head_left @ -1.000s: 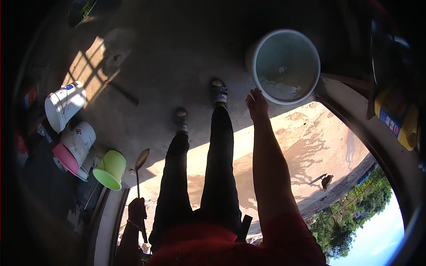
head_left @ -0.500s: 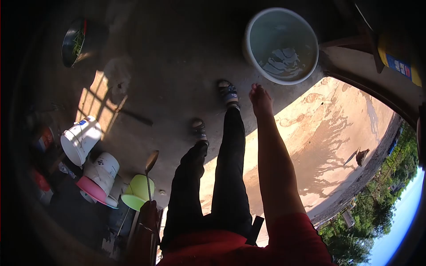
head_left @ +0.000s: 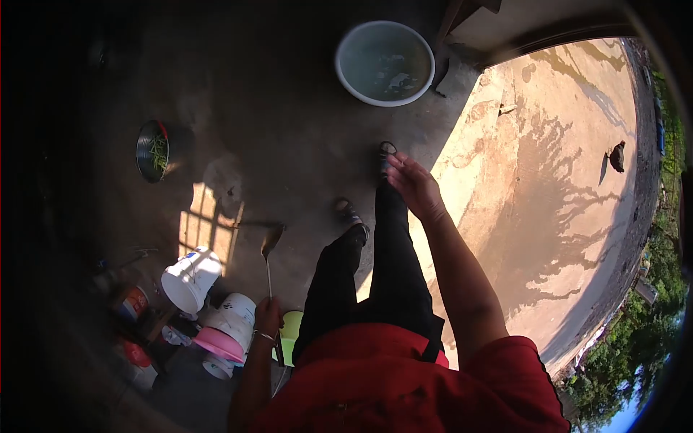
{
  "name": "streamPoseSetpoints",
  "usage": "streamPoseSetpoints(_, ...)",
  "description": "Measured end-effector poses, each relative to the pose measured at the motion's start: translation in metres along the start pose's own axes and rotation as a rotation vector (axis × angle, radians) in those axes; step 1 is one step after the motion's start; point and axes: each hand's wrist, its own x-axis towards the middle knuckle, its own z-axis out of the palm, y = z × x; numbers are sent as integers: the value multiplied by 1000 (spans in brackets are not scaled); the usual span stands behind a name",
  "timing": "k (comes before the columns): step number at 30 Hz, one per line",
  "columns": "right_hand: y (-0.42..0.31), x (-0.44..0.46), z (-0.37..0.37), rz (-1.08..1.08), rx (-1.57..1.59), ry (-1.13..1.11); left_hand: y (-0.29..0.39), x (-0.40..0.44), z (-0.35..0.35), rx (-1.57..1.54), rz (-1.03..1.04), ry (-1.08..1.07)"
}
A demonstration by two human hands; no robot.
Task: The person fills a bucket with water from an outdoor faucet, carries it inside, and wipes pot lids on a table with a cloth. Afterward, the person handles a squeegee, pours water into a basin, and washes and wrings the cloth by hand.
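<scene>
My left hand [head_left: 268, 315], with a bracelet at the wrist, is closed round the long thin handle of a metal ladle [head_left: 271, 242], its head pointing away from me. Just beside that hand is a light green container [head_left: 291, 330], partly hidden. My right hand [head_left: 416, 187] hangs over my right leg, fingers stretched out, nothing in it. Ahead on the floor stands a large pale basin [head_left: 388, 103] of water, apart from both hands.
To the left are white buckets [head_left: 189, 280], a pink basin [head_left: 218, 345] and a dark bowl [head_left: 144, 148] holding green leaves [head_left: 159, 151]. A doorway on the right opens onto sunlit ground [head_left: 498, 187], where a bird [head_left: 618, 156] stands.
My right hand has drawn back from beside the basin toward my body. My left hand and the ladle have come further into view. The view has shifted, and the basin now appears farther off.
</scene>
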Motion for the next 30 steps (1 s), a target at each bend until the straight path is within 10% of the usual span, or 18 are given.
streamPoseSetpoints(11,-48,-90,22,-54,28,-141,57,-43,33,-80,23,13)
streamPoseSetpoints(21,-92,-116,-79,-44,-172,236,131,-78,99,-31,78,-100)
streamPoseSetpoints(26,-185,-176,-92,136,102,-42,152,-88,109,-32,117,-160)
streamPoseSetpoints(30,-195,-193,-231,494,-853,323,162,-95,103,-14,150,-161)
